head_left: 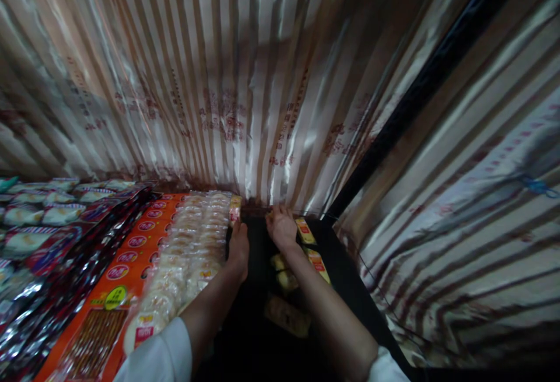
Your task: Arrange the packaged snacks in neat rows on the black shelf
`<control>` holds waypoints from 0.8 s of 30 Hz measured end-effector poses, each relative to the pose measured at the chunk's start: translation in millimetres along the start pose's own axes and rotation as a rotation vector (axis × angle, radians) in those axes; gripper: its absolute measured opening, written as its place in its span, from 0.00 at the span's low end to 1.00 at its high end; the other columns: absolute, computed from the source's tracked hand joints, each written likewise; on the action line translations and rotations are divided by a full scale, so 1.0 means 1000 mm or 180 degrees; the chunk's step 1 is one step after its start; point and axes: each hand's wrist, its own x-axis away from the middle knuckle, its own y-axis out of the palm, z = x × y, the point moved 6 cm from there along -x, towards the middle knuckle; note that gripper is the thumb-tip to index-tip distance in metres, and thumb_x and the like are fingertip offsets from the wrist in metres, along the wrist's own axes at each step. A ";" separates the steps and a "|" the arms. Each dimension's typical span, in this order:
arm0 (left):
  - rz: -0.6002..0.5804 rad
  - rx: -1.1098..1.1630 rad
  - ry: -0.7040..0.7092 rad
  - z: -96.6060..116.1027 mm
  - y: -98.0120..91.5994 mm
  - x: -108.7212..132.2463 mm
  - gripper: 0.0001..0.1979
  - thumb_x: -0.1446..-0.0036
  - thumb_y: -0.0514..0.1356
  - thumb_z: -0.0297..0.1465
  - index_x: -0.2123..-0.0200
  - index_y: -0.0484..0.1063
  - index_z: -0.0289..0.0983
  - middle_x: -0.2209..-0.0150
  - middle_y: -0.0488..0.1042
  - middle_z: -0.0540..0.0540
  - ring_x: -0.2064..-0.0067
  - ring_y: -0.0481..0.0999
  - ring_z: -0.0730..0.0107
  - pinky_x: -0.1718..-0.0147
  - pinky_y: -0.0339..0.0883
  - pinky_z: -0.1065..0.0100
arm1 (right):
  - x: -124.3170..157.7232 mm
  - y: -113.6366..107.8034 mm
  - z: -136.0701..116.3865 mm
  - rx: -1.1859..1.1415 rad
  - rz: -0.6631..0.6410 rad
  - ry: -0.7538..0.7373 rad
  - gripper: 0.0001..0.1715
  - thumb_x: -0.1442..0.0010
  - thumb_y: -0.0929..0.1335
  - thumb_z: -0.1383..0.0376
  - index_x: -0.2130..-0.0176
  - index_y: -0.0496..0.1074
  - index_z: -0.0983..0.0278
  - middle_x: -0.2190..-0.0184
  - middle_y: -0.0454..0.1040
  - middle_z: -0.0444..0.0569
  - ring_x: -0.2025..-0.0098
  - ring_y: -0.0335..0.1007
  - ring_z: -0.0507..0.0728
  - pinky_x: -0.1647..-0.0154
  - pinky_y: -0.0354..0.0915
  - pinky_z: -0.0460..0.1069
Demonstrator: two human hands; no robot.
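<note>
My left hand (238, 249) is at the right end of the rows of clear-wrapped round snacks (199, 230), its fingertips against a small yellow and red packet (235, 209). Its fingers look straight and close together. Across a dark gap, my right hand (281, 227) reaches to the back edge of the black surface (254, 306), fingers bent down over something yellowish that is mostly hidden. Yellow and red packets (305, 231) (318, 264) lie just right of it. Nearer to me are a yellowish packet (285, 276) and a dim, longer one (287, 315).
Orange snack packs (135, 245), dark shiny packs (94, 253) and white-wrapped packs (65, 213) fill the left side. A striped foil-like curtain (262, 79) hangs behind, and a dark pole (415, 90) slants up on the right. A blue tie (540, 186) is at the far right.
</note>
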 end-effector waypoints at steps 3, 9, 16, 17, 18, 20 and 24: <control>0.0043 0.0041 -0.0246 -0.004 0.004 0.007 0.24 0.39 0.48 0.34 0.40 0.54 0.36 0.36 0.53 0.45 0.36 0.53 0.69 0.40 0.52 0.68 | -0.004 -0.009 0.021 0.0480 -0.0356 0.0125 0.18 0.39 0.60 0.65 0.52 0.69 0.66 0.54 0.73 0.59 0.48 0.64 0.62 0.52 0.60 0.53; 0.0053 0.0208 -0.0709 -0.008 0.018 0.024 0.22 0.38 0.48 0.34 0.41 0.57 0.35 0.38 0.57 0.43 0.40 0.61 0.66 0.47 0.62 0.69 | -0.003 0.000 0.023 0.0669 -0.1029 0.0187 0.18 0.39 0.58 0.71 0.55 0.72 0.67 0.58 0.75 0.60 0.52 0.70 0.61 0.57 0.62 0.52; 0.0036 0.0052 -0.0946 -0.011 0.019 0.035 0.21 0.38 0.48 0.35 0.44 0.60 0.34 0.40 0.60 0.39 0.43 0.65 0.65 0.54 0.68 0.71 | 0.013 0.001 -0.001 0.0301 -0.1101 -0.0044 0.16 0.40 0.63 0.63 0.55 0.71 0.68 0.57 0.75 0.62 0.54 0.71 0.62 0.58 0.62 0.51; 0.0011 0.0065 -0.0968 -0.012 0.019 0.036 0.21 0.39 0.48 0.36 0.44 0.60 0.34 0.40 0.60 0.39 0.44 0.66 0.64 0.55 0.68 0.70 | 0.016 0.001 -0.003 0.0262 -0.1119 -0.0019 0.16 0.40 0.62 0.63 0.54 0.70 0.68 0.57 0.75 0.61 0.54 0.71 0.62 0.58 0.62 0.51; -0.0025 0.0092 -0.0987 -0.013 0.018 0.037 0.21 0.39 0.48 0.36 0.45 0.61 0.34 0.40 0.61 0.39 0.44 0.66 0.63 0.55 0.68 0.69 | 0.019 0.001 -0.003 0.0217 -0.1131 0.0010 0.17 0.40 0.62 0.62 0.54 0.69 0.69 0.58 0.75 0.61 0.54 0.71 0.61 0.59 0.62 0.51; -0.0163 0.0171 -0.0983 -0.013 0.019 0.039 0.20 0.39 0.48 0.36 0.47 0.63 0.35 0.41 0.62 0.40 0.44 0.66 0.62 0.55 0.69 0.67 | 0.024 0.002 -0.005 0.0067 -0.1166 0.0030 0.16 0.40 0.63 0.61 0.55 0.68 0.68 0.60 0.76 0.59 0.55 0.72 0.60 0.60 0.62 0.50; -0.0360 0.0202 -0.0586 -0.005 0.019 0.042 0.18 0.39 0.46 0.34 0.49 0.66 0.35 0.43 0.64 0.40 0.44 0.66 0.61 0.52 0.67 0.62 | 0.029 0.006 -0.011 -0.0472 -0.1070 0.0100 0.13 0.44 0.66 0.61 0.58 0.68 0.62 0.62 0.76 0.50 0.58 0.72 0.57 0.63 0.61 0.47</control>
